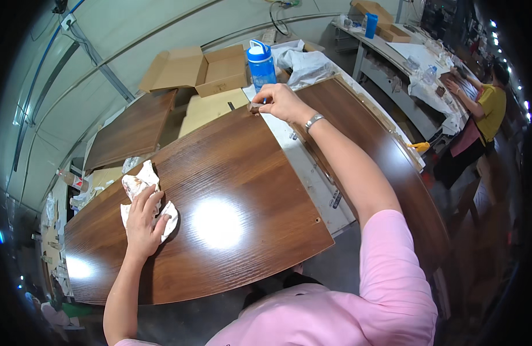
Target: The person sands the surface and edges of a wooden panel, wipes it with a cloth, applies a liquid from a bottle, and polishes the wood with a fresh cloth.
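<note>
A dark brown wood-grain panel (248,173) with a glossy face lies in front of me. On its left part, my left hand (143,222) rests over a crumpled white cloth (140,183) with brown stains, fingers bent onto it and thumb apart. At the panel's far right corner, my right hand (282,102) is closed in a pinch. Between its fingertips shows a small brown-and-pale piece (255,107), too small to name, close to the panel's edge. A small round hole (318,219) is near the panel's near right corner.
Behind the panel stand a blue bottle (261,66) and an open cardboard box (220,72). Another brown panel (130,130) lies far left, a long one (364,138) to the right. At a bench (393,63) on the right, a person in yellow (490,112) works.
</note>
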Available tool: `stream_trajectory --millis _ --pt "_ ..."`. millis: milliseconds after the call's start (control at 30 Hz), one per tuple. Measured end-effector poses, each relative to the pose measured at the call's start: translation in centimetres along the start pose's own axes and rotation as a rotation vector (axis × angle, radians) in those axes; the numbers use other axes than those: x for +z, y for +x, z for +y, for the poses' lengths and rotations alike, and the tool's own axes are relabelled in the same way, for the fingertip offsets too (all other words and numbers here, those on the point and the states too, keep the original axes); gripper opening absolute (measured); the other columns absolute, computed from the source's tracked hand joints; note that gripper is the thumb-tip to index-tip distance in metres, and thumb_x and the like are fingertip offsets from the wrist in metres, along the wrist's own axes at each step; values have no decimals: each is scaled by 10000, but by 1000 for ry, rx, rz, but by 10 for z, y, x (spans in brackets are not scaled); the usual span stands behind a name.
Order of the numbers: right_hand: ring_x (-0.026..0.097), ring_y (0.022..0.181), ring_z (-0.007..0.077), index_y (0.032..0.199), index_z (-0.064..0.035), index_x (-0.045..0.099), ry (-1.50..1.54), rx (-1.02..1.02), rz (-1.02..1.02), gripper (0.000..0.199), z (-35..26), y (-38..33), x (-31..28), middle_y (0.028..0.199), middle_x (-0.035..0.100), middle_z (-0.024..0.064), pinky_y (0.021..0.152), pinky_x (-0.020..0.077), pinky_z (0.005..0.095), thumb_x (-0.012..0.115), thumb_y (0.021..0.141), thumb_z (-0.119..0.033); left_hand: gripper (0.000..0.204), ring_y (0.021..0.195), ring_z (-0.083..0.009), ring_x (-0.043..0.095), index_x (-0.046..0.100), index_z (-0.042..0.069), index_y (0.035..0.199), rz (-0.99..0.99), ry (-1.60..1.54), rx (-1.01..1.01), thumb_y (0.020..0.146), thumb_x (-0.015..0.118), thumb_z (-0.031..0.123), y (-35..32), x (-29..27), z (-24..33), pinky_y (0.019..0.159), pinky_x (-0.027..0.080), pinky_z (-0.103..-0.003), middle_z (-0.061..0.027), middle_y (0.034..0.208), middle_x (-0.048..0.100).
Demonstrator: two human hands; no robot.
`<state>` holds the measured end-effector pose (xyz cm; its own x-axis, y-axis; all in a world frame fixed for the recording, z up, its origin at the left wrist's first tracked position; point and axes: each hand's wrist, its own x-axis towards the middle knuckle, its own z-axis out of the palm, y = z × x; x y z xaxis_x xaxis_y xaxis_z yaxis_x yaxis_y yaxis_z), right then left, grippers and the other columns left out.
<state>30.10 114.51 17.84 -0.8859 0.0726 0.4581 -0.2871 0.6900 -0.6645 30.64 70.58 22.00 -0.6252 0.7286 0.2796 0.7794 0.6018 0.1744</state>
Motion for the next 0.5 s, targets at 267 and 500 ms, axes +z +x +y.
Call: stream_trajectory --millis 267,500 --pt "624 861 271 963 -47 706 184 -112 -244 281 -102 -204 -64 907 643 85 797 499 369 696 693 29 422 1244 -351 492 591 32 1207 42 -13 -22 792 641 97 -2 7 -2 1045 388 -415 -163 1326 537" --pt "620 772 259 993 1 708 140 -63 117 342 -146 -252 -67 891 648 105 680 502 337 741 656 44 328 1197 -340 516 582 35 1187 62 47 -10 876 586 136 -4 19 -6 1021 393 -396 -152 1279 555"
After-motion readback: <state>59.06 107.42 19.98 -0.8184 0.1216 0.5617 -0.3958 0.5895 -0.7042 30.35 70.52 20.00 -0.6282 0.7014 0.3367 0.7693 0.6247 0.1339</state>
